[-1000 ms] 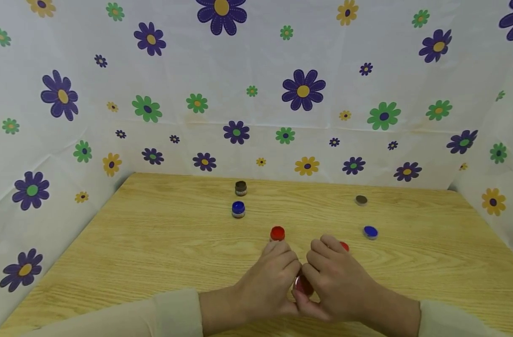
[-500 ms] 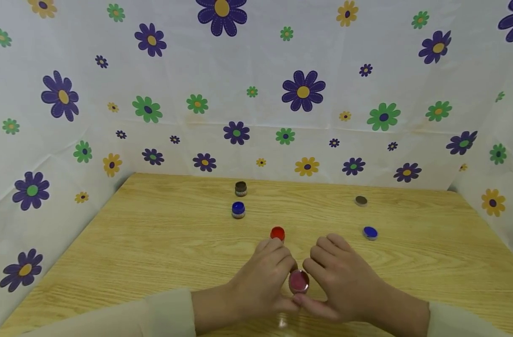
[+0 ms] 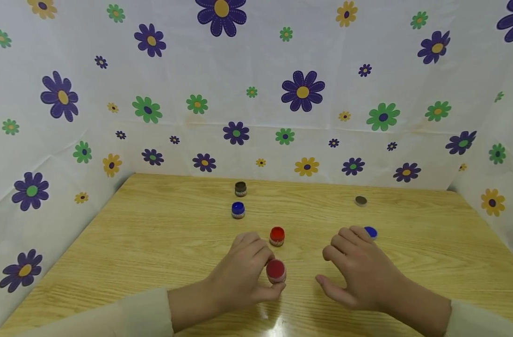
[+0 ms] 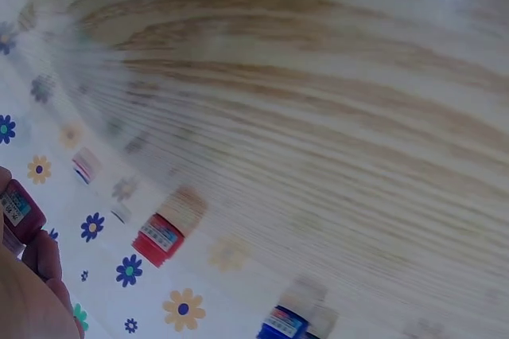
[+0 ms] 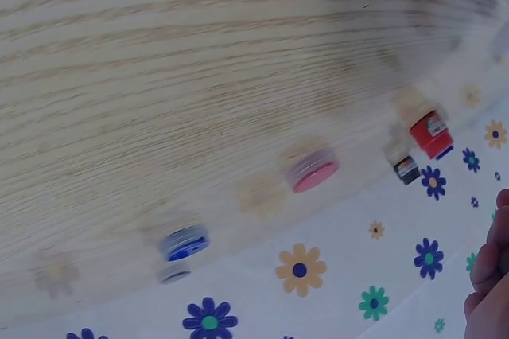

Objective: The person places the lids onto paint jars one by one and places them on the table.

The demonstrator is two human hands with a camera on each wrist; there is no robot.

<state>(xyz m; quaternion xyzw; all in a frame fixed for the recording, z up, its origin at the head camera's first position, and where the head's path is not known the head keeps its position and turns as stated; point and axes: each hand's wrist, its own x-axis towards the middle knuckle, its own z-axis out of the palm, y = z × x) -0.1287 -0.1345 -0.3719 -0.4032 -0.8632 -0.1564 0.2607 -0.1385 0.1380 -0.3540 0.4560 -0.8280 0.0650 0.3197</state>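
Note:
My left hand [image 3: 270, 277] grips a small dark red paint jar [image 3: 276, 270] between thumb and fingers, low over the wooden table [image 3: 155, 243]; the same jar [image 4: 20, 210] shows at the left edge of the left wrist view. My right hand [image 3: 325, 267] hovers to the right of the jar with its fingers relaxed, apart from it and holding nothing. A bright red jar [image 3: 277, 235] stands just behind the held one. A pinkish-red lid [image 5: 312, 172] lies on the table in the right wrist view; the right hand hides it in the head view.
A blue jar [image 3: 238, 209] and a brown jar [image 3: 241, 188] stand farther back at centre left. A brown lid [image 3: 361, 201] and a blue lid [image 3: 371, 231] lie at the back right, the blue one just beyond my right fingers. Flowered sheets wall the table on three sides.
The hands have parted. My right hand let go of the dark red jar and drew off to the right. My left hand carried the jar slightly left and forward.

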